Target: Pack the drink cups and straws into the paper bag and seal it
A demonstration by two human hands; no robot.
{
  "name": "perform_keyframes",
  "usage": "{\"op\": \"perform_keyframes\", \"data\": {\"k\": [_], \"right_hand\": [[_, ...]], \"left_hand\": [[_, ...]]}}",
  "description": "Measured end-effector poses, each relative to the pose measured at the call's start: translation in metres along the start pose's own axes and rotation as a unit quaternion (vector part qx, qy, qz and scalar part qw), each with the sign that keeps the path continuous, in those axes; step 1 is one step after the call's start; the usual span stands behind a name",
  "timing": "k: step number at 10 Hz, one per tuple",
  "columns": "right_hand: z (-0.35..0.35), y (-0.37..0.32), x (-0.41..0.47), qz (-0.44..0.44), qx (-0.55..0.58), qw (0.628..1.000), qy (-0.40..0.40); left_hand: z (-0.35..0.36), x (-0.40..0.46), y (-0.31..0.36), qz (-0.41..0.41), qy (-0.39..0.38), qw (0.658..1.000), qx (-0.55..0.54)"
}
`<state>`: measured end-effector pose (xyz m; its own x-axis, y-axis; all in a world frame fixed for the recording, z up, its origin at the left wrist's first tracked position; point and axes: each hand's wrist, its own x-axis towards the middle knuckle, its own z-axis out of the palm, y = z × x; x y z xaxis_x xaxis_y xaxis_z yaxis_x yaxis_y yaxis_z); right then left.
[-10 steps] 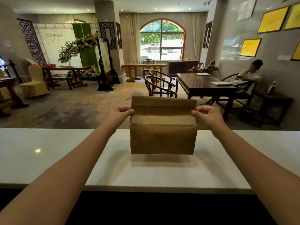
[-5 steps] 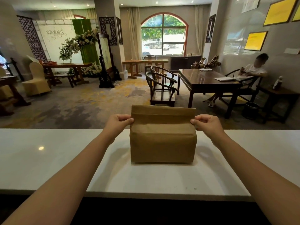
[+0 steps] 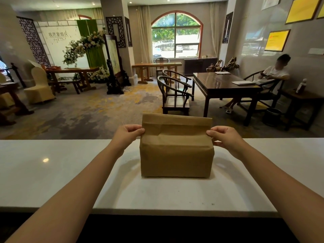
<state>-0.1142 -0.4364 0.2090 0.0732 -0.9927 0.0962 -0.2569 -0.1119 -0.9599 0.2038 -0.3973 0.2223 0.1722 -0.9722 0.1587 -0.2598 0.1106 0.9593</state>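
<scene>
Brown paper bag (image 3: 176,153) stood upright mid-counter (image 3: 52,172), top folded over. Left hand (image 3: 127,135) and right hand (image 3: 226,137) pinched the fold's two ends w/ fingertips, prob. to keep the crease flat for sealing. Cups & straws not visible, presumably inside.

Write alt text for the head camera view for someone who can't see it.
Two bare hands pinch the folded top of a brown paper bag standing on a white counter, left hand and right hand at opposite ends. Beyond lies a lounge with dark wooden chairs and tables.
</scene>
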Motion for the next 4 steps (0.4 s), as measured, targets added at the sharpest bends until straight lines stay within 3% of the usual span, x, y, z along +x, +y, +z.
{"op": "perform_keyframes", "data": {"k": [4], "right_hand": [[-0.002,-0.008,-0.023,-0.023,0.003,0.998,0.064]], "left_hand": [[-0.007,-0.014,0.011,0.035,-0.005,0.999,0.032]]}}
